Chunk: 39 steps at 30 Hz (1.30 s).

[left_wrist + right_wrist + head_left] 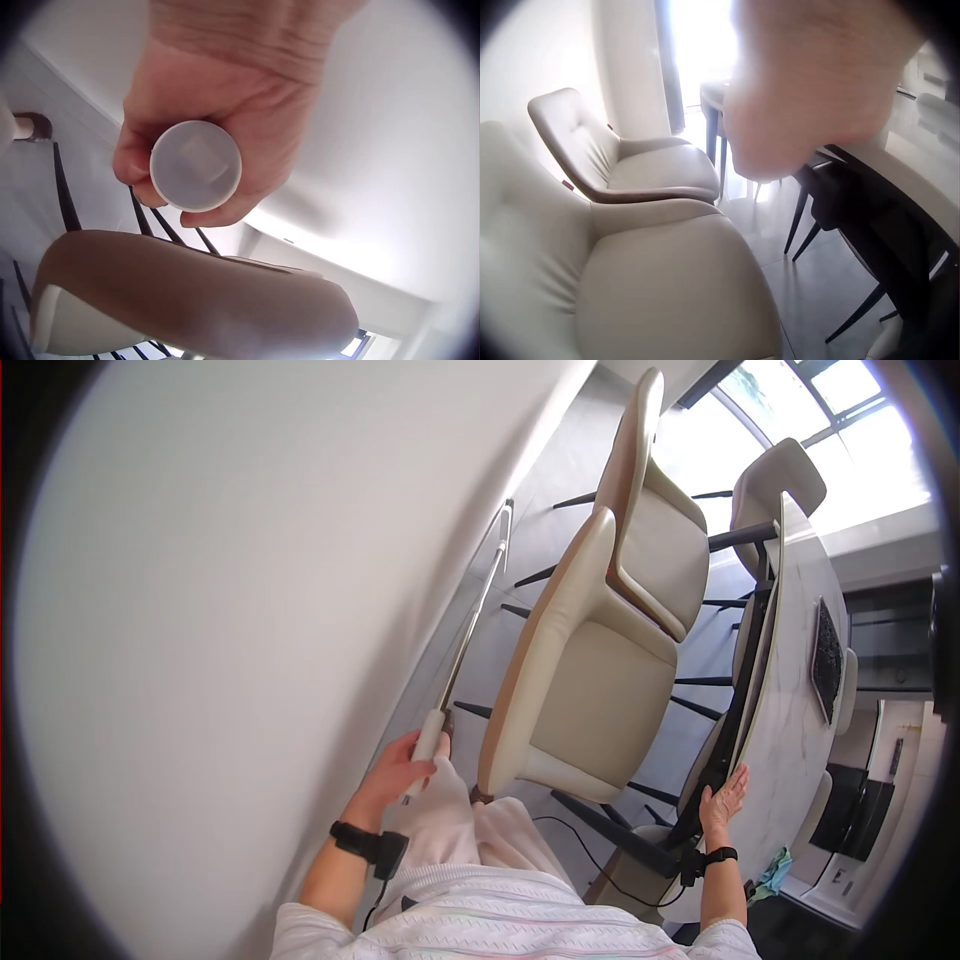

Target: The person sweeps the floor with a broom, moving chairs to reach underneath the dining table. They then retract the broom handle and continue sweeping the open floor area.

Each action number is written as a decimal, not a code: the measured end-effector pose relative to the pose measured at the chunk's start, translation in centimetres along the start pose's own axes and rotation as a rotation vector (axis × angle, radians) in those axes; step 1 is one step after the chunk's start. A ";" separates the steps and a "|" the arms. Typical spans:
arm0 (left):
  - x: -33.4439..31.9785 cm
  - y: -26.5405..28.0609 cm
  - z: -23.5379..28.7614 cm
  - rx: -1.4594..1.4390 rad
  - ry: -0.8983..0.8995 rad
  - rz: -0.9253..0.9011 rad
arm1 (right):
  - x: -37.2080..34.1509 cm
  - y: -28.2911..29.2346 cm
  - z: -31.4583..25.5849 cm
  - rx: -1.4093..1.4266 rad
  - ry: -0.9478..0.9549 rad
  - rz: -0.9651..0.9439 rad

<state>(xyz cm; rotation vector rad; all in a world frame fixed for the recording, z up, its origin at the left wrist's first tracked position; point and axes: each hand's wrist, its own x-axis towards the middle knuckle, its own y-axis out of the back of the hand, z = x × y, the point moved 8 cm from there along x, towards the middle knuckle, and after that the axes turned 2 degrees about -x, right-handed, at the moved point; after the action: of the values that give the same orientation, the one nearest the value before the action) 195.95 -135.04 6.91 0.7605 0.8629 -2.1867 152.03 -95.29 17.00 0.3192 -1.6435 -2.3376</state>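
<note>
In the head view my left hand [396, 772] grips the white handle [429, 745] of a long thin metal pole [466, 645], which reaches along the wall to a narrow frame-like head [507, 530] on the floor. The left wrist view shows the round end of the handle [196, 166] with the fingers of my left hand [217, 112] curled round it. My right hand [726, 800] rests with straight fingers on the edge of the marble-look table [795, 690]; in the right wrist view only the blurred base of that hand [810, 90] shows.
Two beige chairs [600, 700] with dark legs stand between the wall [230, 580] and the table. A dark mat-like item [826, 660] lies on the table. A teal cloth [772, 875] is near its close end. A black cable [590, 855] hangs by my legs.
</note>
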 end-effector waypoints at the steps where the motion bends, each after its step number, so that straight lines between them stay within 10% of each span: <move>1: 1.6 -0.4 0.8 0.015 0.007 -0.008 | -0.1 -0.2 0.1 -0.013 0.002 0.034; 24: 33.9 -4.7 11.5 0.024 -0.215 -0.140 | -0.3 2.0 -1.3 -0.008 0.024 0.030; 39: 35.7 -1.8 8.8 0.454 -0.386 0.104 | -0.2 2.2 -1.5 -0.059 0.002 0.015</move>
<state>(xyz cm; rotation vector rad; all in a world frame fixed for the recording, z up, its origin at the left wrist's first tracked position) 170.33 -153.39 -12.17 0.5400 0.1303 -2.3516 152.92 -97.28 18.54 0.2963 -1.5667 -2.3686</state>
